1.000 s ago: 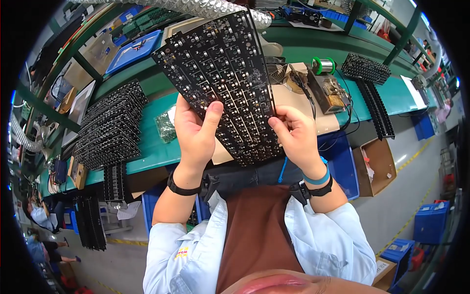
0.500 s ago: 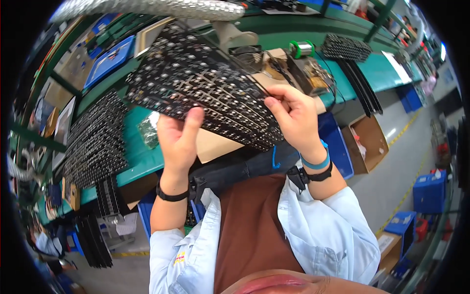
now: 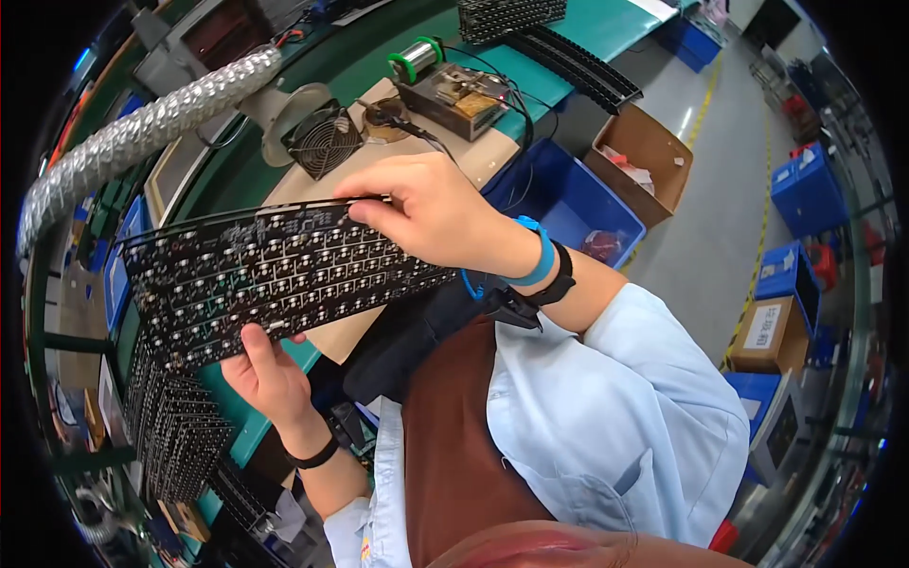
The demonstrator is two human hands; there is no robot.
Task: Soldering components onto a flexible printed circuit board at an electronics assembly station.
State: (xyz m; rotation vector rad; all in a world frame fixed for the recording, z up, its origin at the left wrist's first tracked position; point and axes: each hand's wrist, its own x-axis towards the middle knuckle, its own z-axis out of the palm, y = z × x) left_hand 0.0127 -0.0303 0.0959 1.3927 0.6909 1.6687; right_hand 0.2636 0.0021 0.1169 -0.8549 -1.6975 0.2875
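Note:
A long black keyboard circuit board (image 3: 275, 275), covered in rows of small metal contacts, is held up in front of me over the bench. My left hand (image 3: 270, 377) pinches its lower edge, with the thumb on the face and the other fingers mostly behind. At the upper edge, toward the right end, my right hand (image 3: 426, 208) grips it between thumb and bent fingers. Part of the board's right end is hidden behind that hand. A blue wristband (image 3: 542, 254) circles my right wrist. Below the board's left end stands a tall stack of similar boards (image 3: 175, 431).
Beyond the board are a silver flexible duct (image 3: 161, 118), a small black fan (image 3: 325, 140), a solder spool (image 3: 415, 60) and a soldering unit (image 3: 454, 99) with cables. More stacked boards (image 3: 507, 17) sit farther along. A blue bin (image 3: 568, 204) and a cardboard box (image 3: 649, 166) stand at right.
The view has swung, and the bench now shows more to the upper right. The board has turned to lie more level and is farther left. Both hands keep hold of it.

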